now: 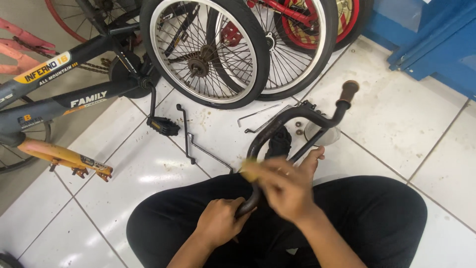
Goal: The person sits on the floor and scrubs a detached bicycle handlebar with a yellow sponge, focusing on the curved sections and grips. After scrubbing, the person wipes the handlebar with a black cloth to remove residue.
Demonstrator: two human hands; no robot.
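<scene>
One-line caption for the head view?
Left hand grips a black handlebar; right hand rubs it with something yellow.

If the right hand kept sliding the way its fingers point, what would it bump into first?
The right hand points up-left along the black handlebar. It would probably meet the thin metal rod on the floor first, though depth is unclear.

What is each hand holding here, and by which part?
The left hand grips the dark curved handlebar at its near lower end. The right hand, blurred, presses something yellowish against the bar higher up.
</scene>
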